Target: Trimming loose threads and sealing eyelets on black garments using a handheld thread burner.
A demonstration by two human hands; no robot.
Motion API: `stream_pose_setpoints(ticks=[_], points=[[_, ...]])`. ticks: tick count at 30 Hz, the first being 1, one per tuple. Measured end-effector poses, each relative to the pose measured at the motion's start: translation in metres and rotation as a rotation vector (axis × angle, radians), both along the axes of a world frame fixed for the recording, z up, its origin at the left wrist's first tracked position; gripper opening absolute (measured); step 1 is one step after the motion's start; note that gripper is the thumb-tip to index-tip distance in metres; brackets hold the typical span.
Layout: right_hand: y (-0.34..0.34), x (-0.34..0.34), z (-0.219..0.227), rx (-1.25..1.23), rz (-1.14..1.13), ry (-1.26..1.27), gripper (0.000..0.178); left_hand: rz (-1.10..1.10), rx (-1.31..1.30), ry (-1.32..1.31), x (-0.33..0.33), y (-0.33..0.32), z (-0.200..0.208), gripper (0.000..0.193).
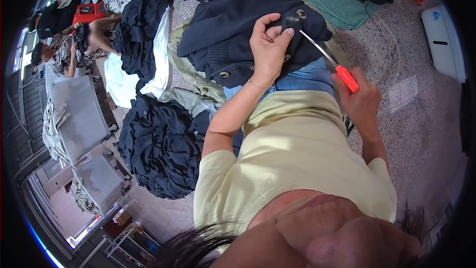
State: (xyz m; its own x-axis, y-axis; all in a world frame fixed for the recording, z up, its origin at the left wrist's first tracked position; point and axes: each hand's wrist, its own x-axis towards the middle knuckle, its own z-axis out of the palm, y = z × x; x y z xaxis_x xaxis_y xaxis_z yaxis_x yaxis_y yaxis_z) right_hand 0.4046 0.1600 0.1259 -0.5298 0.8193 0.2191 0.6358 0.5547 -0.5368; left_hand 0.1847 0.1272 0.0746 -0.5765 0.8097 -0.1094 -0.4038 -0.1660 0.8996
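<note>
A dark navy knitted garment (233,25) with ribbed edging and several buttons lies bunched over my lap. My left hand (269,47) is on it, thumb and fingers pinching the cloth beside a shiny dark patch (293,20) near one button. My right hand (360,97) is closed around the red handle of a pointed metal tool (347,79). Its long thin shaft slants up to the left, and the tip is close to the garment by my left thumb. Whether it is a screwdriver or slim scissors, I cannot tell.
Dark garments are heaped on the floor at my left (161,144) and ahead. Green cloth (342,7) is spread at the far side. A white plastic object (443,42) stands at the right. Grey carts (79,114) and a seated person (62,52) are at the left.
</note>
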Motion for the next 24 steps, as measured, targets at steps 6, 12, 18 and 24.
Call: stream_pose_setpoints(ticks=[6, 12, 18, 24], points=[[-0.003, -0.002, -0.005, -0.027, -0.023, -0.045, 0.031, -0.035, -0.027, 0.115, 0.010, -0.002, -0.008, 0.049], [0.013, 0.014, -0.001, -0.171, -0.197, 0.057, 0.034, -0.294, -0.284, 0.396, -0.024, -0.031, -0.009, 0.044], [0.019, 0.029, -0.013, -0.212, -0.267, -0.050, 0.034, -0.253, -0.255, 1.261, -0.046, -0.014, 0.021, 0.023], [-0.003, 0.026, -0.017, -0.255, -0.232, -0.010, 0.031, -0.782, -0.285, 1.129, -0.037, 0.043, -0.002, 0.055]])
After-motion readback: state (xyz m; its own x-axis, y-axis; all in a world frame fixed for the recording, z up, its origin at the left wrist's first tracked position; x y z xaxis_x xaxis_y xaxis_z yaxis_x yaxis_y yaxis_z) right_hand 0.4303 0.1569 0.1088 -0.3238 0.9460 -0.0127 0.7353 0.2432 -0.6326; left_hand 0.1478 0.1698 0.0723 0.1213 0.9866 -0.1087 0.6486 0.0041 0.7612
